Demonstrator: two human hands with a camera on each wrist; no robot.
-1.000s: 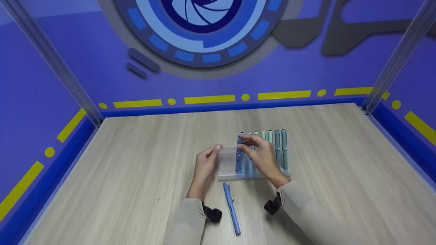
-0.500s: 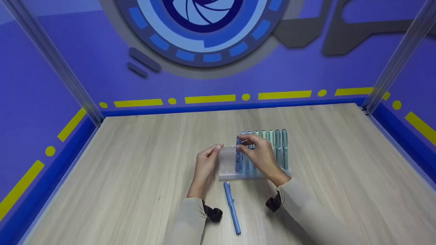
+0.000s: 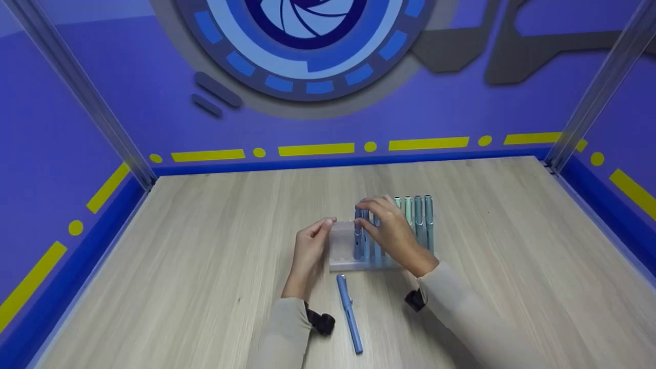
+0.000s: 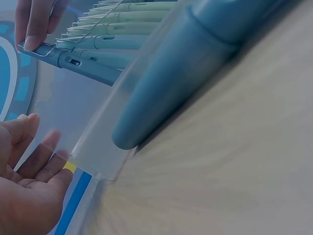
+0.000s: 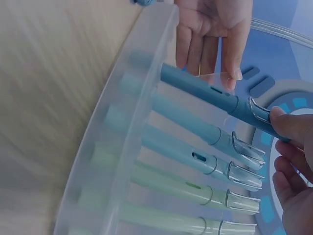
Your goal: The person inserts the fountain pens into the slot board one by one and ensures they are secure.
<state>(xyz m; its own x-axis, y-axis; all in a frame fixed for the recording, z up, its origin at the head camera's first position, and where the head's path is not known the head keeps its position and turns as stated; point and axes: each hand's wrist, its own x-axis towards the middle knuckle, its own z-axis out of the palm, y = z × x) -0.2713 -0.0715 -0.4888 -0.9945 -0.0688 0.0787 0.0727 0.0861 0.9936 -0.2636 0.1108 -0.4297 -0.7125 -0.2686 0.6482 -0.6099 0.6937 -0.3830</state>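
A clear plastic pen stand (image 3: 341, 243) holds a row of upright pens, shaded from blue through light green to dark teal (image 3: 429, 210). My left hand (image 3: 310, 243) pinches the upper left corner of its back panel, thumb in front. My right hand (image 3: 394, 230) pinches the capped top of the leftmost blue pen (image 5: 205, 93) between thumb and fingers. That pen's lower end sits in the stand's base, and it leans slightly in the right wrist view. Behind my right hand some middle pens are partly hidden. Another blue pen (image 3: 350, 315) lies on the table before the stand.
The wooden table (image 3: 205, 256) is bounded by blue-purple panels (image 3: 328, 128) at the back and both sides. Metal posts (image 3: 594, 87) stand at its rear corners. The loose pen lies between my forearms.
The right hand has tilted and shifted slightly, covering more of the middle pens, while still pinching the blue pen. The left hand, stand and loose pen stay put.
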